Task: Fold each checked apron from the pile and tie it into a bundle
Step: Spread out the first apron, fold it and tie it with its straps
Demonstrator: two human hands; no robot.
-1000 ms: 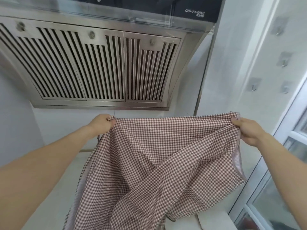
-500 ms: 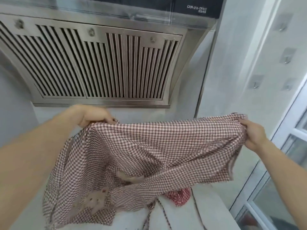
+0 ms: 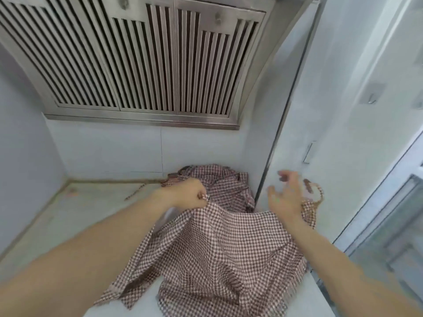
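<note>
A brown-and-white checked apron [image 3: 219,255] lies spread and rumpled on the white counter [image 3: 80,225] in front of me. My left hand [image 3: 185,194] pinches its upper left edge, lifted slightly off the counter. My right hand [image 3: 286,197] hovers over the apron's upper right corner with fingers spread, blurred, holding nothing. A loop of the apron's strap [image 3: 314,191] sticks out just right of that hand. Behind, in the back corner, sits a pile of more checked aprons [image 3: 219,181].
A steel range hood [image 3: 142,60] hangs above the counter. White tiled walls close in at the left and back. A wall corner with a metal strip [image 3: 274,138] stands at the right, with a glass door [image 3: 389,225] beyond it.
Both hands came down from chest height, and the apron dropped from hanging in the air onto the counter. My right hand let go of its corner and spread its fingers.
</note>
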